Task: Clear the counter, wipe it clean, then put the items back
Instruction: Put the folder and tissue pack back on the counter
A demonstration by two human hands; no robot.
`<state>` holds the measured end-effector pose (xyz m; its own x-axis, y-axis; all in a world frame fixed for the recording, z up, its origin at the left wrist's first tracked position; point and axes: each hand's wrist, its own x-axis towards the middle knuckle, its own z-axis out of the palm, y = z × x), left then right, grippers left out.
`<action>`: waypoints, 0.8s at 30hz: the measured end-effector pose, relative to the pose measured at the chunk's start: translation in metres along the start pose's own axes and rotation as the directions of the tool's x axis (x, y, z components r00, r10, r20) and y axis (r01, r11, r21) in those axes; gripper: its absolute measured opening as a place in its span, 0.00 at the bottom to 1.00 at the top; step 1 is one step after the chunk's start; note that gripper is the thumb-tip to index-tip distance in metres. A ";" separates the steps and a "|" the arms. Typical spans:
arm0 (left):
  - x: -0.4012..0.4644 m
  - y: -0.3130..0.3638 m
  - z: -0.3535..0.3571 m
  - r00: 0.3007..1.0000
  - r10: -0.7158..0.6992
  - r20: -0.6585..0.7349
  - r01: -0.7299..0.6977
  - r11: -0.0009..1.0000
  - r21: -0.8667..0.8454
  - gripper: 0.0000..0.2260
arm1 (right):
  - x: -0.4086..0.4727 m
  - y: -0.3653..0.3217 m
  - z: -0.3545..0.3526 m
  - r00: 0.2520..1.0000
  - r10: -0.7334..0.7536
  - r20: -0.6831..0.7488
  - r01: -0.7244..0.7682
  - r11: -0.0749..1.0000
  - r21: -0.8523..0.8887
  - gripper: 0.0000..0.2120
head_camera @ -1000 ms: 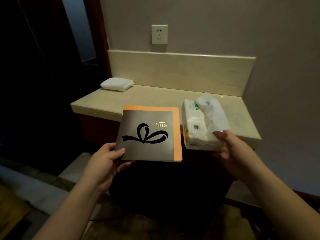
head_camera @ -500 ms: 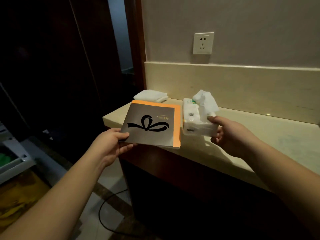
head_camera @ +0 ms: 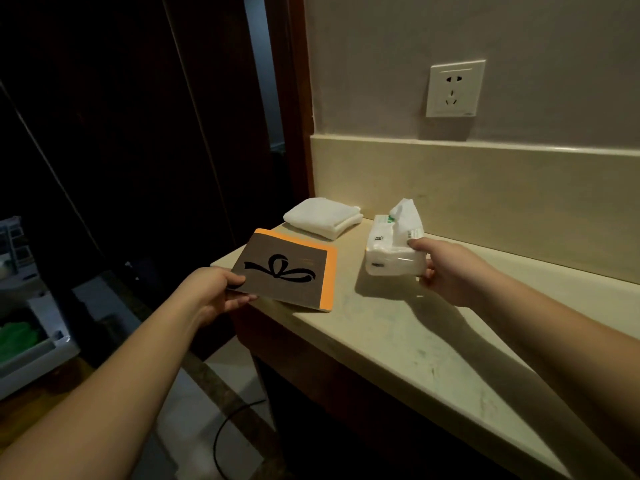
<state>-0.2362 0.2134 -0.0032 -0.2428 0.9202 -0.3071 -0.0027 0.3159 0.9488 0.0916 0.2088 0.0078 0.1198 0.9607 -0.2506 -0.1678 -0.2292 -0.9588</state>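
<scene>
The left hand (head_camera: 214, 292) pinches, thumb on top and fingers beneath, the near corner of one flat grey card booklet with an orange border and a black ribbon bow (head_camera: 287, 270), held over the left end of the pale, smooth stone counter (head_camera: 398, 341). The right hand (head_camera: 446, 271) grasps one soft white plastic-wrapped tissue pack (head_camera: 391, 251), a crumpled tissue sticking out of its top; whether the pack touches the counter is unclear. One folded white cloth (head_camera: 323, 218) lies at the back left corner, beneath a single white wall socket (head_camera: 454, 88).
</scene>
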 end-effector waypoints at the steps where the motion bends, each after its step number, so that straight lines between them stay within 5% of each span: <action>1: 0.009 0.001 -0.001 1.000 0.003 -0.006 -0.002 1.000 0.028 0.05 | 0.005 -0.001 0.003 1.000 0.003 -0.002 -0.003 1.000 0.002 0.12; 6: 0.053 0.008 -0.005 0.988 0.124 -0.095 -0.096 0.963 0.250 0.04 | 0.032 -0.001 0.016 0.999 0.024 -0.042 -0.024 1.000 -0.012 0.13; 11: 0.100 0.007 -0.014 0.930 0.345 -0.129 -0.189 0.747 0.637 0.13 | 0.055 0.001 0.033 0.990 0.017 -0.139 -0.021 0.999 -0.029 0.14; 18: 0.140 0.009 -0.025 0.892 0.448 -0.068 -0.221 0.561 0.797 0.20 | 0.091 0.003 0.062 0.967 -0.024 -0.253 0.003 0.996 -0.084 0.15; 24: 0.157 0.010 -0.030 0.919 0.394 0.020 -0.209 0.442 0.872 0.23 | 0.108 0.005 0.083 0.937 -0.070 -0.341 -0.009 0.975 -0.224 0.16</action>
<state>-0.3030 0.3538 -0.0397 -0.2043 0.9748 0.0902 0.8957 0.1489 0.4191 0.0223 0.3247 -0.0131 0.4577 0.8630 -0.2137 0.0543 -0.2671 -0.9621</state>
